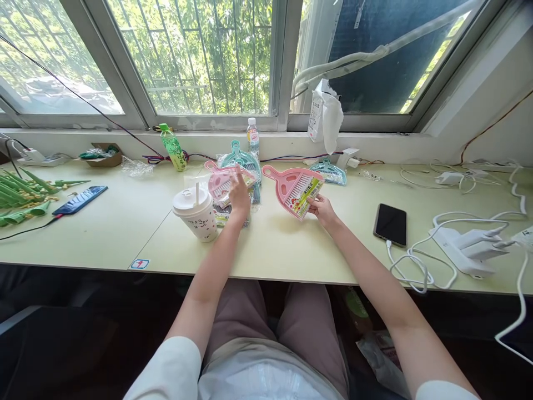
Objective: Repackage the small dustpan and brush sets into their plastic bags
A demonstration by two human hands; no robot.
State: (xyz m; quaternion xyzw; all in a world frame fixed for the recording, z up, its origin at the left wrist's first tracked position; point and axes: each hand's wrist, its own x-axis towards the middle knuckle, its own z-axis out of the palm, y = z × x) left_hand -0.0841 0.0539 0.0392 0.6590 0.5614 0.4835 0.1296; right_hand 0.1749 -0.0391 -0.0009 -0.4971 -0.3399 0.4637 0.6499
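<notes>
My right hand pinches the label end of a pink dustpan-and-brush set, whose handle points up and left. My left hand is on a second pink set, fingers closed at its right side. Beneath and behind that set lie teal dustpan sets and more packaged pieces, partly covered. Another teal set in clear wrap rests behind my right hand. A white lidded cup with a straw stands just left of my left hand.
On the pale table are a green bottle, a clear bottle, a black phone with white cables, a power strip, and, at left, a blue phone beside green leafy pieces.
</notes>
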